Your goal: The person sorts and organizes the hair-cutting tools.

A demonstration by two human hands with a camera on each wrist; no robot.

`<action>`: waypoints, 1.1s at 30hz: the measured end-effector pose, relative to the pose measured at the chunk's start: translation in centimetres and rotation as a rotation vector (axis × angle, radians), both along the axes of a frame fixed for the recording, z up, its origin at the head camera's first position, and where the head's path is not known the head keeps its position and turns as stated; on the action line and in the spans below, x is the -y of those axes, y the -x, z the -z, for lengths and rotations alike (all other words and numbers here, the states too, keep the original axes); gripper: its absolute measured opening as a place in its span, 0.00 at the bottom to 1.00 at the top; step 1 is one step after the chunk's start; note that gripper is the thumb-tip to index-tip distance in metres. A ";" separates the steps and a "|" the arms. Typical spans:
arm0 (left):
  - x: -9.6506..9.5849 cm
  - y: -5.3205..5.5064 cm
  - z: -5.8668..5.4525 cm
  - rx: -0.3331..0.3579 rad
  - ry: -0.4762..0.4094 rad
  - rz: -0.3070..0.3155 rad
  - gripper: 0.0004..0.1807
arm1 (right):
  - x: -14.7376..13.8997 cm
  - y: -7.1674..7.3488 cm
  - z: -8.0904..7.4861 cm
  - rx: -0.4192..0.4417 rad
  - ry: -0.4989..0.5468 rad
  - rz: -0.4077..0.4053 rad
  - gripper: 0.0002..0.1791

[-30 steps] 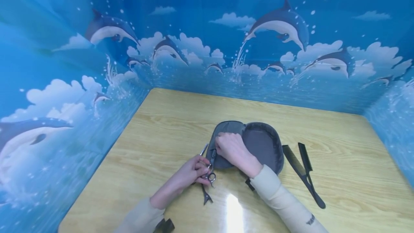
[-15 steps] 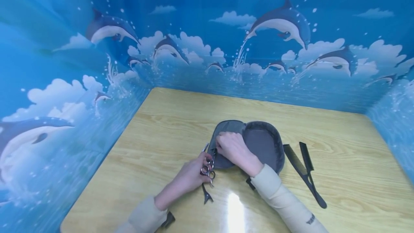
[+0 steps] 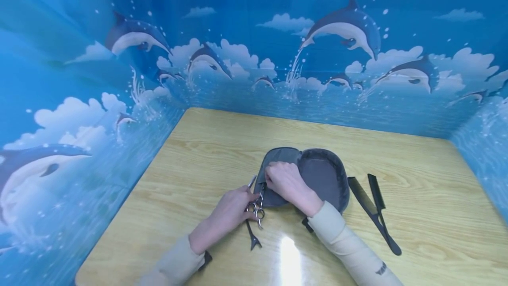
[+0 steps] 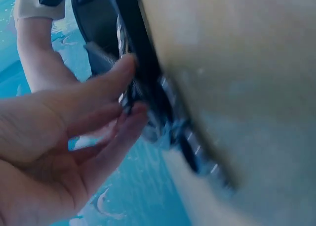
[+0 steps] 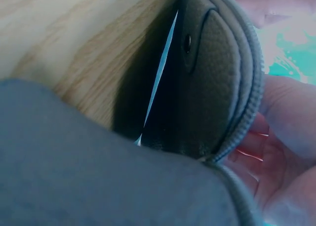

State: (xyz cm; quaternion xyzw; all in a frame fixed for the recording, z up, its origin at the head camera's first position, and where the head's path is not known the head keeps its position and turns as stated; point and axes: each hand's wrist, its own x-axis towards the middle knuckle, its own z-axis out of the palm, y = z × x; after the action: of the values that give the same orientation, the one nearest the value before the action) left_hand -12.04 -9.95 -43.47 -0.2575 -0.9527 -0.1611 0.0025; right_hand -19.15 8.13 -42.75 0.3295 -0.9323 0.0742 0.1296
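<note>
Silver scissors [image 3: 255,210] pinched in left hand [image 3: 230,208], seemingly half-tucked into case flap [image 3: 274,200] held in right hand [image 3: 287,182]; combs [image 3: 375,221] outside, at right.

Runs to slate grey across the open zip case [image 3: 319,178], with a darker inner wall and, in the right wrist view, a pebbled grain on the grey-brown outer skin. Gleams silver on the scissors [image 3: 255,211], turns black on the forked tool [image 3: 253,239], black again on the wide comb [image 3: 363,197] and the narrow comb [image 3: 375,192]. Glows pale yellow on the tabletop [image 3: 222,144], streaked with tan wood grain and one white glare. Softens to cream on the sleeves [image 3: 349,242], with dark lettering on the right one. Bursts into blue on the wall covering [image 3: 246,8], patterned with white clouds, white droplets and leaping dolphins, navy above and white below.
</note>
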 end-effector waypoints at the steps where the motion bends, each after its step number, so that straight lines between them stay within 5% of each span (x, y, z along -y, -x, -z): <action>1: 0.0 0.2 -0.1 -0.024 0.038 0.037 0.26 | 0.0 0.0 0.0 -0.003 0.001 0.000 0.11; 7: -0.1 1.2 -0.4 -0.086 0.119 0.182 0.20 | -0.1 -0.1 0.0 -0.022 -0.004 0.000 0.10; 16: -0.3 2.3 0.1 -0.168 0.149 0.185 0.16 | -0.2 -0.3 0.3 -0.070 -0.017 -0.029 0.11; 25: -0.1 2.9 0.4 -0.044 0.089 0.162 0.23 | -0.3 -0.3 0.5 -0.072 -0.029 -0.041 0.09; 33: -0.3 2.6 0.6 -0.002 0.079 0.146 0.23 | -0.4 -0.2 0.6 -0.100 -0.026 -0.040 0.10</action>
State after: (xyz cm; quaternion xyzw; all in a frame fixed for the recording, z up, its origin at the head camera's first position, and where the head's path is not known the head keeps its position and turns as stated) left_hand -14.68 -9.69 -44.03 -0.3265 -0.9370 -0.1230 -0.0185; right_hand -18.95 8.54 -43.37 0.3529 -0.9188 0.0481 0.1704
